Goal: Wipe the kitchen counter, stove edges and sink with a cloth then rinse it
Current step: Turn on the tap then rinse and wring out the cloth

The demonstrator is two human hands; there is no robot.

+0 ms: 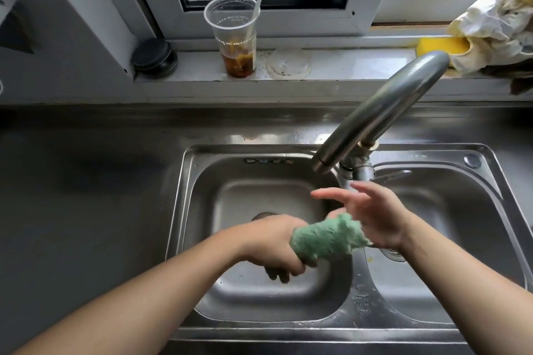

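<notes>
Left hand (pixel 271 242) grips cloth (pixel 326 236) over sink (pixel 184 210); drink-dregs cup (pixel 235 37) on sill

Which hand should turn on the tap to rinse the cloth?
Probably the right hand. It is open, holds nothing, and sits just below the tap. The left hand grips the green cloth over the sink.

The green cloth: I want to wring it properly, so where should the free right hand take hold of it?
Probably the loose bunched end of the green cloth sticking out of the left hand. The open right hand can close on it from the right, leaving the middle free to twist.
</notes>
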